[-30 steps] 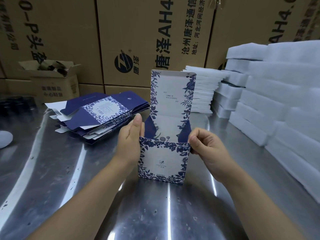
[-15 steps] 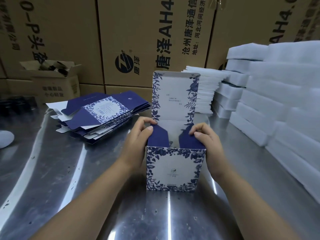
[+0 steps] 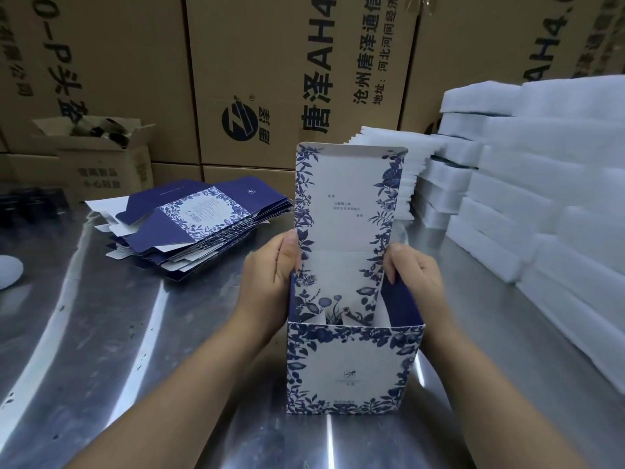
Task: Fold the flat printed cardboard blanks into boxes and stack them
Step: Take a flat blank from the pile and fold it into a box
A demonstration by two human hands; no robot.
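While the box (image 3: 351,367) stands mid-frame with bare bench (image 3: 142,333) around it, the left grip (image 3: 270,275) presses flat-fingered against its side; the right grip (image 3: 417,275) pinches its navy flap (image 3: 402,304).

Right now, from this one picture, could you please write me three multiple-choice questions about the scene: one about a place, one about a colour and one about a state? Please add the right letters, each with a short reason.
1. Where does the pile of flat blanks lie, seen from the box?
A. On the table, to its left
B. Underneath it
C. Inside it

2. What colour is the side flap that the right hand pinches?
A. Red
B. Dark blue
C. Green

3. In what state is the lid of the box?
A. Shut flat
B. Torn off
C. Standing open, upright

Answers:
1 A: the pile rests on the metal table, left of the box and a little behind it.
2 B: the flap's visible face is plain dark blue.
3 C: the lid rises straight above the back wall.
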